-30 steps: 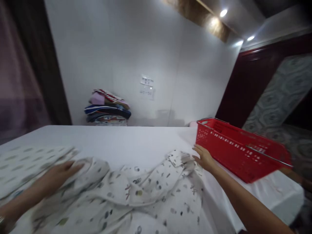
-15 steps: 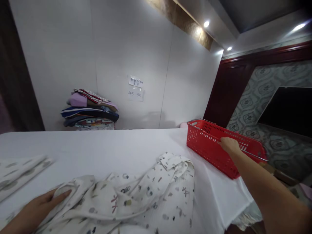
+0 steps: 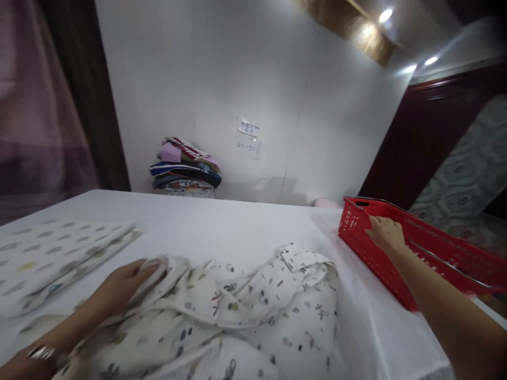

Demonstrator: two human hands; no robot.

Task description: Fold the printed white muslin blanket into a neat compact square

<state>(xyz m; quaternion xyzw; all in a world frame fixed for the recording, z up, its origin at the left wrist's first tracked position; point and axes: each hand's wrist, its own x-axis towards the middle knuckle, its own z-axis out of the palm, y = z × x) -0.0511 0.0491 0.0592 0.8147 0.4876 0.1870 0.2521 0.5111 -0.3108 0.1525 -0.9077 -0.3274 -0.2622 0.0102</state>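
A rumpled white cloth (image 3: 245, 301) with small printed motifs spreads across the near part of the white table (image 3: 237, 221). My left hand (image 3: 124, 285), with a bracelet at its wrist, pinches a gathered fold at the cloth's left end. Out to the right, my right hand (image 3: 386, 235) is wrapped over the long near rim of a red plastic basket (image 3: 380, 264). The basket has slotted walls and thin metal handles. Its inside is mostly out of sight behind the near wall.
Flat at the left lies a folded white cloth (image 3: 67, 248) with grey spots. A stack of folded textiles (image 3: 186, 169) stands against the back wall, left of two paper labels (image 3: 248, 137). A pink curtain (image 3: 35, 116) hangs at the far left.
My view has swung left, bringing the curtain and more of the spotted cloth into sight. My right hand sits nearer the basket's left end. Both hands keep their holds.
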